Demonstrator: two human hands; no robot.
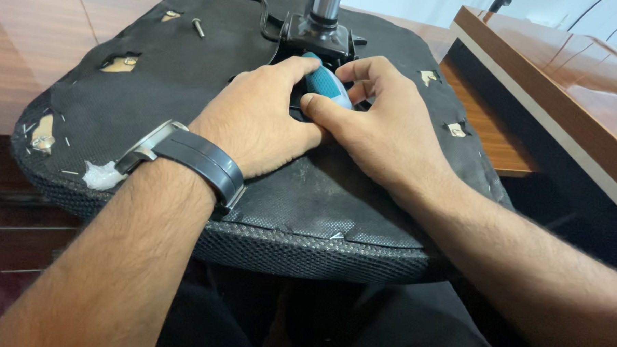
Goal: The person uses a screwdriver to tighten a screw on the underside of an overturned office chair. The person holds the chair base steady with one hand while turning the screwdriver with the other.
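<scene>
An upturned office chair seat point(189, 67), covered in black fabric, lies across my lap with its underside facing up. A black metal mechanism plate point(320, 36) with a chrome column sits at its centre. My right hand point(385, 125) grips a screwdriver with a teal and white handle point(327, 85), held upright just in front of the plate. My left hand point(259, 117), with a dark wristwatch point(199, 163) on the wrist, rests against the seat and presses beside the handle. The screwdriver's tip is hidden behind my fingers.
A loose screw point(199, 27) stands on the seat underside at the upper left. Torn holes in the fabric point(119, 63) show bolts and staples. A wooden desk point(558, 73) with a lower shelf stands at the right. Wooden panelling is at the left.
</scene>
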